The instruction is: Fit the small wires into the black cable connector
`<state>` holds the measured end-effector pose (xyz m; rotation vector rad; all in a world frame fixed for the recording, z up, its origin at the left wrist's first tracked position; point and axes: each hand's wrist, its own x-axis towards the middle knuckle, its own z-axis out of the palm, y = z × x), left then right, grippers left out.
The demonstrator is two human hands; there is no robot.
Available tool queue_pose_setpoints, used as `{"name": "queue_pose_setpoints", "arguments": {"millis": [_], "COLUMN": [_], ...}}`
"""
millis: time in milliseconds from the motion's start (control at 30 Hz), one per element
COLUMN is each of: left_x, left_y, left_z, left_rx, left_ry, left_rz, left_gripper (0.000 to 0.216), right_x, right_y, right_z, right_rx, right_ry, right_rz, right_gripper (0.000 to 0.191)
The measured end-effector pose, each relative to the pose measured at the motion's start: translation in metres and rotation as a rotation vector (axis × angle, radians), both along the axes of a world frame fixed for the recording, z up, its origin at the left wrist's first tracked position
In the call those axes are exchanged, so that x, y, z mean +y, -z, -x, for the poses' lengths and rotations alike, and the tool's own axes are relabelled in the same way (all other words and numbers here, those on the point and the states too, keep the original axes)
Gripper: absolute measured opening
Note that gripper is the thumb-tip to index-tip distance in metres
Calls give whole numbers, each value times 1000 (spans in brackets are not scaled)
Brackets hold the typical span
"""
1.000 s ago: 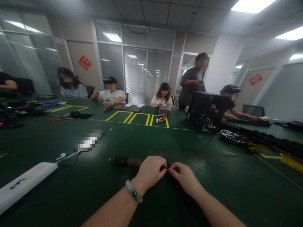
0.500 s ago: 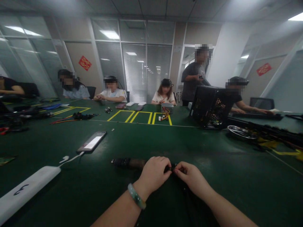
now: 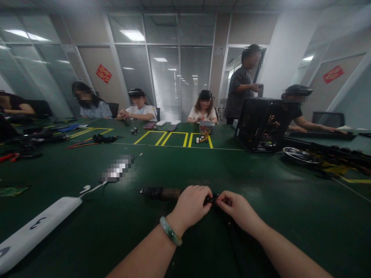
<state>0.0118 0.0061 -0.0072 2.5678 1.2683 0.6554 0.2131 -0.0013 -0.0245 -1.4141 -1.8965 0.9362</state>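
On the green table [image 3: 124, 227] lies a long dark tool with a brown barrel and a black tapered nose ending in a metal tip, much like an electric screwdriver [image 3: 162, 193]. My left hand [image 3: 193, 201], with a jade-coloured bangle [image 3: 170, 231] on its wrist, is closed over the tool's right end. Close beside it, my right hand [image 3: 236, 202] pinches at a small dark piece there, perhaps a cord's plug, mostly hidden by the fingers. A dark cord or strip [image 3: 232, 231] runs down from that spot toward me, hard to make out.
A white power strip [image 3: 43, 227] and a phone [image 3: 117, 168] lie to the left. Tangled cables [image 3: 31, 139] are at far left. A black computer case [image 3: 257, 123] stands at right by a metal bowl [image 3: 300, 155]. Several people [image 3: 137, 110] are across the table.
The whole view has shifted slightly. Both hands stay together at the tool's right end, with only small finger movement.
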Motion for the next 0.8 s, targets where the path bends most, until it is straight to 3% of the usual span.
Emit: {"name": "queue_pose_setpoints", "arguments": {"millis": [200,433,800], "left_x": [0,-2,-2], "left_y": [-1,0,-2], "left_z": [-2,-1,0], "left_rx": [-1,-4,17], "left_ry": [20,-24,-46], "left_rz": [-39,-59,-17], "left_gripper": [4,23,13], "right_x": [2,0,-2], "right_y": [3,-3,-7], "right_z": [-1,-2,-2], "right_rx": [7,-23,-7], "right_ry": [5,7,7], "right_rz": [-9,-16,-10], "right_gripper": [13,12,11]}}
